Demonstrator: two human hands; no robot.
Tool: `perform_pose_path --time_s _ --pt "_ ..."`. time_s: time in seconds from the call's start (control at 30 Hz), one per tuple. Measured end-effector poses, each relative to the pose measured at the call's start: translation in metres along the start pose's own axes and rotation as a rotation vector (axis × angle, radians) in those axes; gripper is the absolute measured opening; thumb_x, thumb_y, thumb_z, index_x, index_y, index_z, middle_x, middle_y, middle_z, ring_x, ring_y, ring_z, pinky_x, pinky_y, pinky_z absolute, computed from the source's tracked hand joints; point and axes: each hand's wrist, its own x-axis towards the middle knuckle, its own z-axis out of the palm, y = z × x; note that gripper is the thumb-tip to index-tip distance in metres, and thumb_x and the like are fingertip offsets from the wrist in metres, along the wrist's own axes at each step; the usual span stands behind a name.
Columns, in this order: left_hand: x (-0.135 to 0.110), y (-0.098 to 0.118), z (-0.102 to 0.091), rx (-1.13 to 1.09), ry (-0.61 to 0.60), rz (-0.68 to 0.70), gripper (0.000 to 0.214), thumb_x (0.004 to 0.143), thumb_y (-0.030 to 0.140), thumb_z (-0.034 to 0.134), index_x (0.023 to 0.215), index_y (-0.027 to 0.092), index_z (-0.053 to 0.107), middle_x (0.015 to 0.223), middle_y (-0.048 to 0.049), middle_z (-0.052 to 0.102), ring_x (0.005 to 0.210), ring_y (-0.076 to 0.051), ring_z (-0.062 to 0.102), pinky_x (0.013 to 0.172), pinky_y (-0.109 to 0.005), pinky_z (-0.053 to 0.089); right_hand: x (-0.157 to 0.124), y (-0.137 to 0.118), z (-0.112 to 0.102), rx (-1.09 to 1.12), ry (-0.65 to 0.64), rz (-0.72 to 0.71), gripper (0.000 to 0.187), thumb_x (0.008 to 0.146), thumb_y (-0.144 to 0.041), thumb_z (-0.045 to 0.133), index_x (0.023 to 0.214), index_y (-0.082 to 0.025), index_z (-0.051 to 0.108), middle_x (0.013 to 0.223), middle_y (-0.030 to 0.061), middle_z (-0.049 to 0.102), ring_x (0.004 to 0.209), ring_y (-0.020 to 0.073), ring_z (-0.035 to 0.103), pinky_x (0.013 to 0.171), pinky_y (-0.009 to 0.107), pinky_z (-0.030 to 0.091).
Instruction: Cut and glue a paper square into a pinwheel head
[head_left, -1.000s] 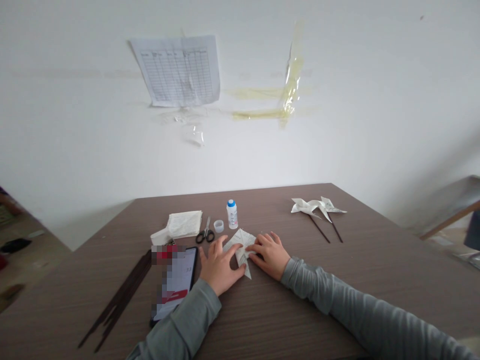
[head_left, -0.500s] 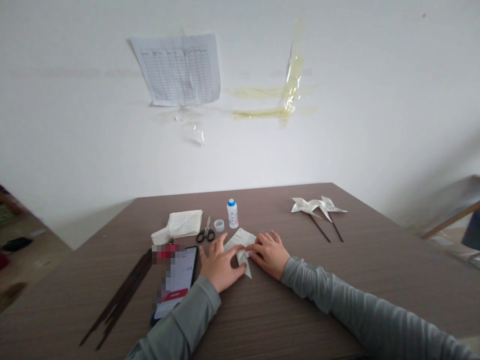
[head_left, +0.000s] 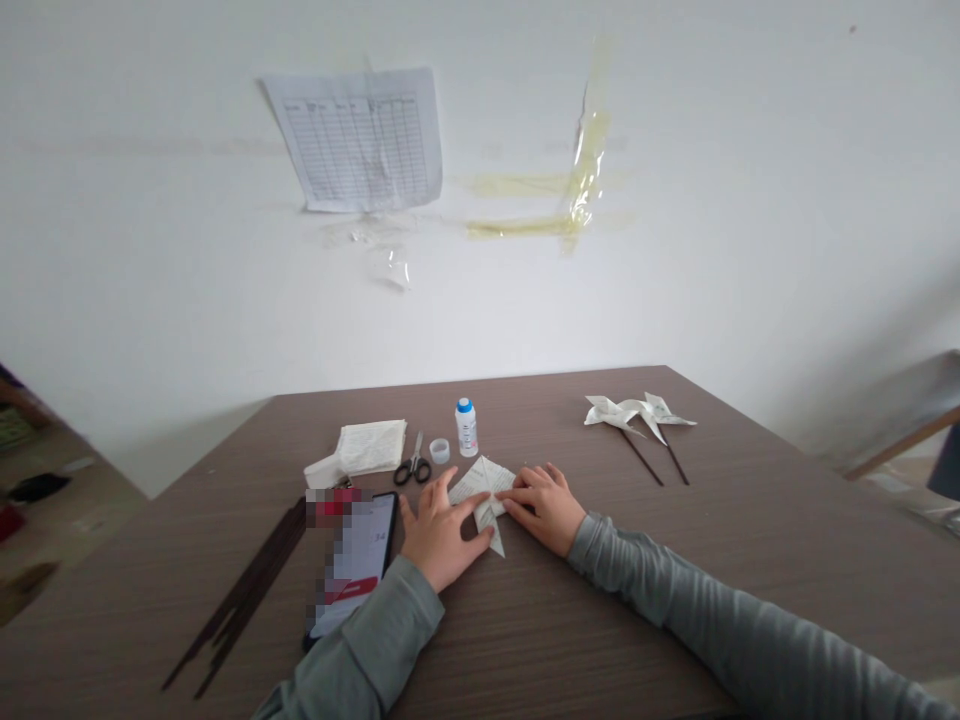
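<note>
From the head view, the left hand (head_left: 442,535) lies spread, fingertips on a folded paper (head_left: 484,490) near the middle of the tabletop (head_left: 600,610). The right hand (head_left: 544,510) rests flat against the paper's other side, not pinching. Scissors (head_left: 412,465), a white bottle (head_left: 466,428) and a phone (head_left: 360,560) sit just left; two paper pinwheels (head_left: 637,415) lie right.

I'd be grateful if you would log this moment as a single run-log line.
left hand: on folded paper | right hand: on folded paper | beside: scissors, blue-capped bottle | farther: two paper pinwheels on sticks
</note>
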Motion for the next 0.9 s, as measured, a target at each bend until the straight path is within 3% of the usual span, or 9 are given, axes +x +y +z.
perform_pose_path --time_s 0.13,0.3,0.47,0.73,0.9 --pt "0.001 -0.002 0.003 0.014 0.005 0.007 0.055 0.109 0.040 0.094 0.163 0.045 0.096 0.207 -0.0122 0.058 0.190 -0.057 0.050 0.155 -0.096 0.031 0.000 -0.004 0.001 -0.026 0.002 -0.004 0.025 0.122 -0.044 0.081 0.133 -0.047 0.104 0.113 0.0082 0.090 0.117 0.0364 0.086 0.141 0.072 0.061" --pt "0.000 -0.002 0.007 0.032 0.059 0.040 0.050 0.109 0.034 0.094 0.158 0.041 0.098 0.204 -0.0151 0.060 0.189 -0.056 0.052 0.154 -0.099 0.030 0.003 -0.011 -0.001 -0.049 -0.029 0.013 0.023 0.121 -0.042 0.083 0.132 -0.042 0.103 0.118 0.0105 0.091 0.123 0.0395 0.085 0.144 0.077 0.057" --pt "0.000 0.000 0.004 0.035 0.000 0.041 0.046 0.113 0.036 0.090 0.158 0.044 0.098 0.205 -0.0144 0.058 0.192 -0.056 0.050 0.154 -0.102 0.025 0.004 -0.016 -0.003 -0.038 -0.059 0.056 0.023 0.120 -0.040 0.083 0.132 -0.044 0.102 0.122 0.0102 0.090 0.128 0.0420 0.085 0.145 0.084 0.052" --pt "0.001 0.003 0.003 0.030 0.004 0.016 0.046 0.109 0.039 0.093 0.155 0.045 0.099 0.204 -0.0123 0.060 0.191 -0.055 0.050 0.156 -0.096 0.029 0.000 -0.007 0.000 -0.036 -0.007 -0.002 0.027 0.119 -0.037 0.083 0.134 -0.046 0.102 0.117 0.0089 0.089 0.121 0.0389 0.086 0.140 0.076 0.060" --pt "0.000 0.001 0.005 0.019 0.049 0.026 0.051 0.106 0.036 0.097 0.156 0.042 0.098 0.202 -0.0144 0.062 0.187 -0.057 0.055 0.154 -0.098 0.032 0.001 -0.004 0.000 -0.011 -0.026 0.020 0.030 0.122 -0.038 0.078 0.135 -0.048 0.103 0.119 0.0076 0.089 0.125 0.0376 0.086 0.137 0.071 0.064"
